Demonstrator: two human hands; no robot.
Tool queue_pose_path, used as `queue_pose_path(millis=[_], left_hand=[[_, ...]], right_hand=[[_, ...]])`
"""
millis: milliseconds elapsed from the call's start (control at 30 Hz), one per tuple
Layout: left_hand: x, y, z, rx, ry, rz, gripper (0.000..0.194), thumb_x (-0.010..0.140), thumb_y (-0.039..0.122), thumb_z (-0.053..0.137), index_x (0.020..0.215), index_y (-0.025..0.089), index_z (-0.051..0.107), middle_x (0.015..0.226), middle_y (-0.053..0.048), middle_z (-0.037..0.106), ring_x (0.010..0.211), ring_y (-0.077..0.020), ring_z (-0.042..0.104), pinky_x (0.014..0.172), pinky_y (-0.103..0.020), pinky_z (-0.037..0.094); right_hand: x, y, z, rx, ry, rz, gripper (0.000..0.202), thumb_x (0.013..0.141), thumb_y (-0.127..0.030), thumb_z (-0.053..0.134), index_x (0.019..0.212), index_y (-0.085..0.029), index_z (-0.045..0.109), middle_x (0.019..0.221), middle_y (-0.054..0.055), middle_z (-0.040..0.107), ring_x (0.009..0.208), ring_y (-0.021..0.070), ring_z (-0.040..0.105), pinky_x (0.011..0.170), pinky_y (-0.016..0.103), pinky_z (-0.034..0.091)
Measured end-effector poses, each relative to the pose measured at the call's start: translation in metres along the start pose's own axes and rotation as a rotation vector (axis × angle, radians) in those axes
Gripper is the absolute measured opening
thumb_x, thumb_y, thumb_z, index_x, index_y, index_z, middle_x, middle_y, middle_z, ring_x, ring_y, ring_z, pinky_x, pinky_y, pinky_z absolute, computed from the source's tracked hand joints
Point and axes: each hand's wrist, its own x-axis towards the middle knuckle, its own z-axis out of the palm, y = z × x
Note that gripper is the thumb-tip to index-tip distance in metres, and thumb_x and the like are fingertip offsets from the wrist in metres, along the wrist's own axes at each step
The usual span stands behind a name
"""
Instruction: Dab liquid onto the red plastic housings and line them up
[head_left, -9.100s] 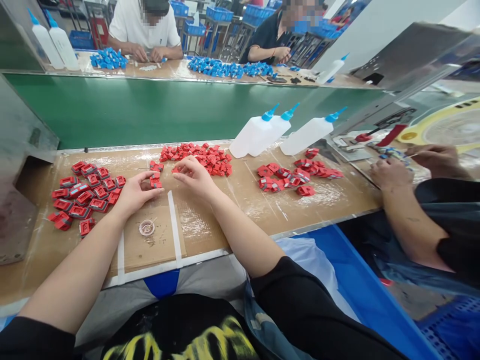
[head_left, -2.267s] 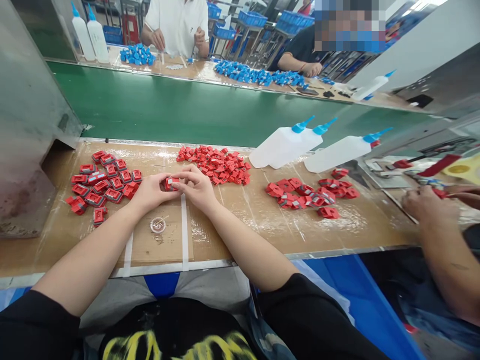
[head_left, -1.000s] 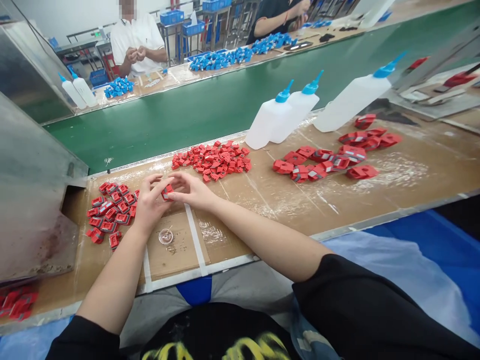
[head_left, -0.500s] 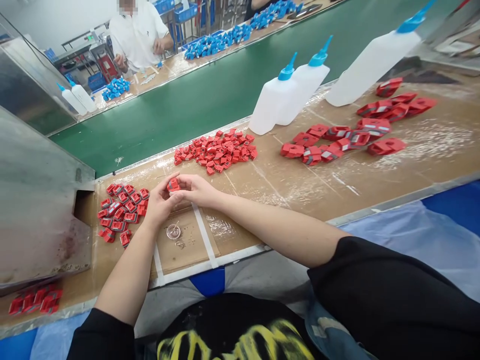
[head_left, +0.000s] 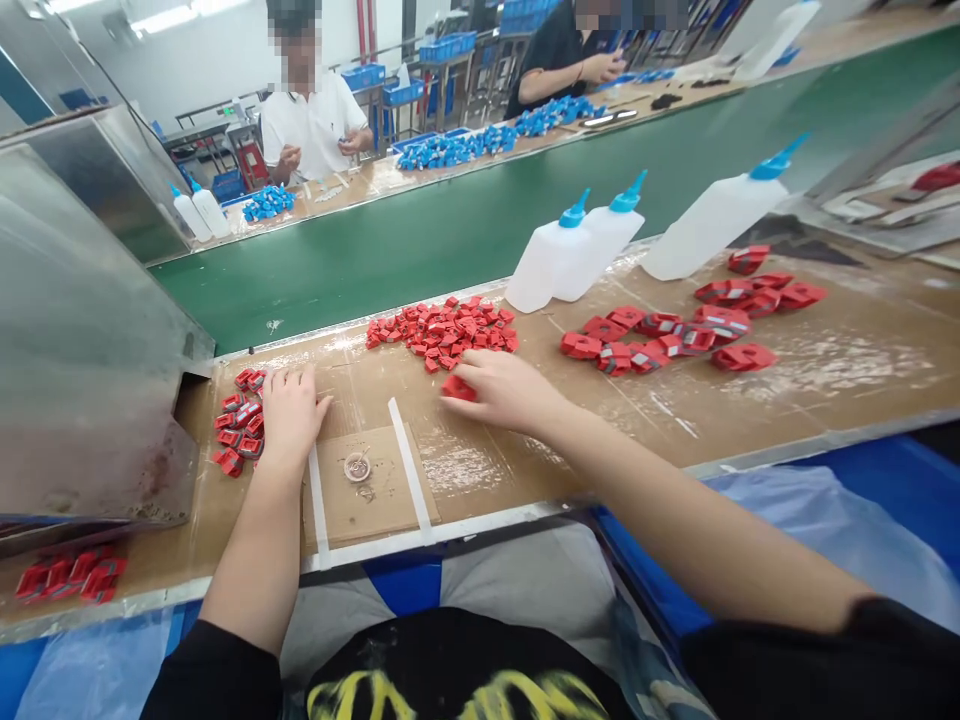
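Observation:
My left hand (head_left: 292,412) lies over the right side of a cluster of red-and-grey plastic parts (head_left: 231,432), its fingers stretched out and the thumb apart. Whether a fingertip touches a part is hidden under the hand. Between the thumb and fingers of my right hand (head_left: 508,392) is a red plastic part (head_left: 459,388), low over the board. Just beyond that hand spreads a heap of small red pieces (head_left: 442,328). On the bench between my hands, a small round dish (head_left: 357,467) sits on a cardboard sheet (head_left: 375,515) flanked by white tape strips.
Larger red parts (head_left: 660,340) lie to the right, before translucent bottles with blue nozzles (head_left: 559,262). A green conveyor belt (head_left: 420,225) runs behind. A metal housing (head_left: 90,360) borders the left. Across the belt, two people work near blue pieces (head_left: 457,148).
My hands were together around a red part; now they are apart. The right hand moved right with a red part, the left moved left onto the cluster. The view tilted up.

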Motion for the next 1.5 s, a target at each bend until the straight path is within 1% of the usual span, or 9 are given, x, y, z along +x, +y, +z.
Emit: queue_pose_path(millis=[100, 200, 333, 467, 800, 1000, 1100, 1267, 1500], left_hand=[[-0.002, -0.002, 0.001, 0.156, -0.114, -0.04, 0.024, 0.093, 0.028, 0.071, 0.113, 0.015, 0.073, 0.106, -0.019, 0.077, 0.115, -0.0398, 0.066, 0.115, -0.057, 0.038], [0.003, 0.008, 0.007, -0.041, -0.062, -0.01, 0.03, 0.093, 0.034, 0.073, 0.12, 0.019, 0.071, 0.117, -0.016, 0.076, 0.12, -0.0372, 0.065, 0.113, -0.053, 0.041], [0.005, 0.028, 0.025, -0.681, -0.061, -0.021, 0.047, 0.086, 0.043, 0.082, 0.126, 0.022, 0.07, 0.128, -0.011, 0.072, 0.103, -0.0255, 0.071, 0.095, -0.039, 0.055], [0.0, 0.039, 0.04, -0.961, -0.199, -0.202, 0.055, 0.075, 0.042, 0.088, 0.122, 0.019, 0.071, 0.109, -0.008, 0.077, 0.081, -0.0207, 0.072, 0.077, -0.034, 0.057], [0.001, 0.04, 0.05, -1.067, -0.263, -0.243, 0.056, 0.071, 0.033, 0.088, 0.122, 0.02, 0.067, 0.113, -0.007, 0.077, 0.086, -0.0213, 0.075, 0.08, -0.035, 0.058], [0.001, 0.04, 0.051, -1.049, -0.259, -0.222, 0.054, 0.071, 0.031, 0.086, 0.12, 0.021, 0.065, 0.109, -0.005, 0.076, 0.08, -0.0189, 0.072, 0.075, -0.032, 0.055], [0.001, 0.041, 0.048, -1.045, -0.273, -0.233, 0.054, 0.07, 0.03, 0.085, 0.119, 0.02, 0.063, 0.095, -0.002, 0.075, 0.078, -0.019, 0.07, 0.073, -0.031, 0.053], [0.001, 0.041, 0.047, -1.051, -0.295, -0.21, 0.051, 0.073, 0.032, 0.084, 0.118, 0.021, 0.063, 0.09, -0.001, 0.073, 0.076, -0.0185, 0.07, 0.068, -0.029, 0.051], [0.001, 0.042, 0.047, -1.042, -0.307, -0.203, 0.051, 0.073, 0.032, 0.085, 0.117, 0.021, 0.064, 0.089, -0.001, 0.075, 0.079, -0.0204, 0.072, 0.07, -0.031, 0.052]], right_hand=[[-0.029, 0.044, -0.012, -0.254, 0.03, 0.197, 0.039, 0.095, -0.051, 0.063, 0.097, -0.014, 0.072, 0.101, 0.018, 0.066, 0.096, 0.032, 0.06, 0.083, 0.041, 0.043], [-0.025, 0.034, -0.023, -0.111, 0.182, 0.282, 0.044, 0.098, -0.054, 0.06, 0.11, -0.014, 0.07, 0.108, 0.019, 0.068, 0.1, 0.0322, 0.061, 0.083, 0.039, 0.043], [0.017, -0.042, -0.024, 0.355, -0.137, -0.06, 0.05, 0.103, -0.064, 0.05, 0.086, -0.02, 0.067, 0.079, 0.004, 0.067, 0.07, 0.0173, 0.055, 0.066, 0.03, 0.033], [0.044, -0.094, 0.0, 0.447, -0.329, -0.383, 0.059, 0.102, -0.065, 0.054, 0.066, -0.018, 0.055, 0.061, -0.002, 0.052, 0.058, 0.0117, 0.037, 0.062, 0.029, 0.022], [0.041, -0.107, 0.032, 0.552, -0.317, -0.427, 0.039, 0.104, -0.044, 0.056, 0.074, -0.018, 0.054, 0.071, -0.001, 0.057, 0.065, 0.0124, 0.038, 0.064, 0.028, 0.023], [0.039, -0.105, 0.037, 0.768, -0.302, -0.537, 0.042, 0.101, -0.034, 0.055, 0.064, -0.02, 0.039, 0.059, -0.006, 0.039, 0.058, 0.0094, 0.03, 0.061, 0.028, 0.024], [0.04, -0.092, 0.038, 0.986, -0.184, -0.435, 0.044, 0.1, -0.038, 0.054, 0.063, -0.021, 0.038, 0.058, -0.006, 0.034, 0.056, 0.009, 0.03, 0.059, 0.028, 0.025], [0.055, -0.072, 0.047, 1.134, 0.257, 0.046, 0.048, 0.098, -0.051, 0.054, 0.064, -0.023, 0.036, 0.061, -0.005, 0.036, 0.06, 0.0111, 0.033, 0.061, 0.028, 0.029], [0.07, -0.068, 0.061, 1.073, 0.261, 0.105, 0.046, 0.095, -0.051, 0.054, 0.064, -0.024, 0.032, 0.063, -0.005, 0.03, 0.061, 0.0113, 0.03, 0.062, 0.03, 0.027]])
